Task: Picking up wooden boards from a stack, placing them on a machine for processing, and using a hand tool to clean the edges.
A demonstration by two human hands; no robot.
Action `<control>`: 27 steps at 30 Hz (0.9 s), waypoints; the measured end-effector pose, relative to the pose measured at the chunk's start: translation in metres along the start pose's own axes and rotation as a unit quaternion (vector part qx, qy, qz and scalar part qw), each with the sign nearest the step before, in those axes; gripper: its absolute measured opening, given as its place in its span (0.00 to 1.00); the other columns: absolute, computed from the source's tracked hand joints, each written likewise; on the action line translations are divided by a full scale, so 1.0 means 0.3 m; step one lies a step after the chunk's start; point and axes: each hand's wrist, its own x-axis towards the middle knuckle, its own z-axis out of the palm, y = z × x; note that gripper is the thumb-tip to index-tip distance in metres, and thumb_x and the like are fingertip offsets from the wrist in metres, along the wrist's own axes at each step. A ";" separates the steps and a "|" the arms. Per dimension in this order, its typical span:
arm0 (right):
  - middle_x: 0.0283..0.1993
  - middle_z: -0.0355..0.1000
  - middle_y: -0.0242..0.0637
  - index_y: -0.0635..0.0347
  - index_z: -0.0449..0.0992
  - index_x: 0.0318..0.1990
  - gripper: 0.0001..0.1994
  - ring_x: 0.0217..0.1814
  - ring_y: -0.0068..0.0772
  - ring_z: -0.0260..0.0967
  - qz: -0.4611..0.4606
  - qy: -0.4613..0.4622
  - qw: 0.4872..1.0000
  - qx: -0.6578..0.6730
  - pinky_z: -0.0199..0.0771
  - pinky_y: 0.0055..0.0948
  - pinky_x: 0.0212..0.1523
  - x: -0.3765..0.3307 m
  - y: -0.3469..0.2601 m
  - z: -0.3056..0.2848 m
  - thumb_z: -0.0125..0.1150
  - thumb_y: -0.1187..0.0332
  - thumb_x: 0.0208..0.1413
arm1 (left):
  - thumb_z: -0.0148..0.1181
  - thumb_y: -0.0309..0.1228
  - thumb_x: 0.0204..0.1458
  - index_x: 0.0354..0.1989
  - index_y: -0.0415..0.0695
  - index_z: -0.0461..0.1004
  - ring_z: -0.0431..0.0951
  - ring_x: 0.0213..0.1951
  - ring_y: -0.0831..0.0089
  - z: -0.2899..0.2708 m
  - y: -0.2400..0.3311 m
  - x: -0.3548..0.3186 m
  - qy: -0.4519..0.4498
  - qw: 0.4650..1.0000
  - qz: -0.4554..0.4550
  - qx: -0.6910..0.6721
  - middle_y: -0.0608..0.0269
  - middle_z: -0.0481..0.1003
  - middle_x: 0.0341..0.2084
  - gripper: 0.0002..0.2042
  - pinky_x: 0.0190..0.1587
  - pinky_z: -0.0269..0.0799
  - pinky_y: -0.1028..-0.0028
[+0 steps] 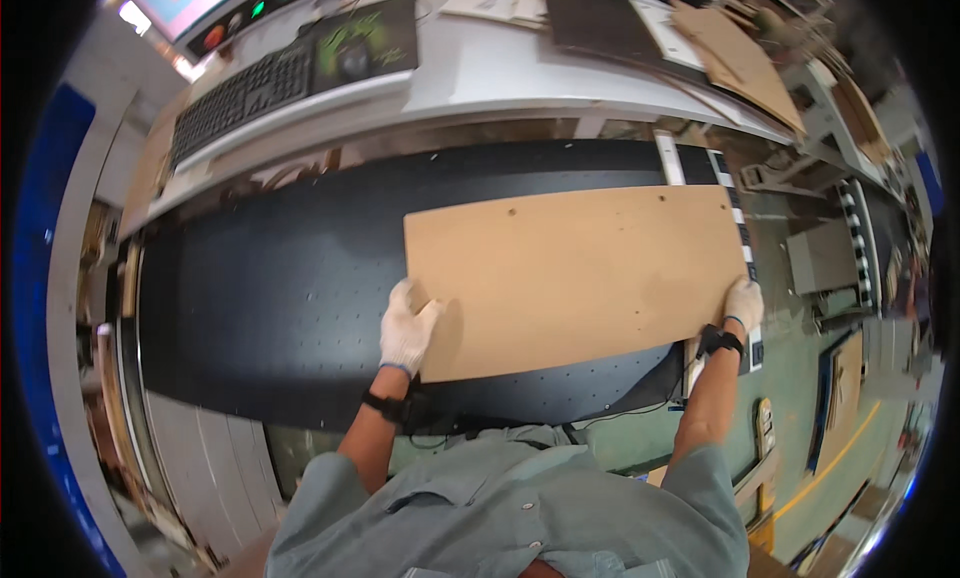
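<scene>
A tan rectangular wooden panel (575,278) with a few small drilled holes lies over the black, hole-dotted work table (260,298). My left hand (408,326), in a white knit glove, grips the panel's left edge with the thumb on top. At the opposite end my right hand (743,302), gloved the same way, is closed round the right edge. The fingers under the panel are hidden on both sides. Whether the panel rests flat on the table or is slightly raised, I cannot tell.
Beyond the table, a white bench carries a black keyboard (243,100), a mouse (353,60) on a dark mat, and stacked boards (740,63). A monitor (190,8) stands at the far left. Black-and-white strips (742,240) line the table's right end.
</scene>
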 end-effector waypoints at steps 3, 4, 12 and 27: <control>0.57 0.79 0.55 0.59 0.80 0.57 0.25 0.61 0.61 0.76 -0.009 0.046 0.999 0.020 0.74 0.56 0.62 -0.132 -0.073 -0.064 0.50 0.48 0.67 | 0.72 0.33 0.57 0.69 0.34 0.65 0.79 0.62 0.53 -0.019 -0.083 -0.036 -0.035 0.987 0.028 -0.156 0.43 0.77 0.62 0.34 0.65 0.73 0.62; 0.60 0.78 0.53 0.59 0.77 0.61 0.25 0.64 0.59 0.74 -0.016 0.077 0.997 0.027 0.72 0.55 0.64 -0.159 -0.051 -0.052 0.53 0.50 0.67 | 0.73 0.33 0.56 0.70 0.34 0.65 0.79 0.62 0.51 -0.011 -0.101 -0.064 -0.055 0.983 0.046 -0.169 0.43 0.77 0.62 0.35 0.66 0.73 0.61; 0.70 0.68 0.55 0.66 0.70 0.64 0.26 0.74 0.59 0.62 -0.091 0.143 0.959 0.227 0.58 0.54 0.74 -0.689 0.107 0.075 0.61 0.60 0.64 | 0.80 0.36 0.45 0.72 0.47 0.66 0.75 0.61 0.45 -0.113 -0.079 -0.377 -0.097 0.942 0.171 0.271 0.44 0.73 0.59 0.43 0.64 0.74 0.55; 0.59 0.77 0.42 0.60 0.80 0.47 0.13 0.73 0.56 0.64 -0.181 0.150 0.949 0.208 0.56 0.58 0.77 -0.952 0.106 0.019 0.65 0.70 0.54 | 0.82 0.36 0.41 0.67 0.49 0.71 0.83 0.39 0.50 -0.155 -0.127 -0.260 -0.129 0.918 0.245 0.284 0.52 0.78 0.41 0.41 0.43 0.81 0.56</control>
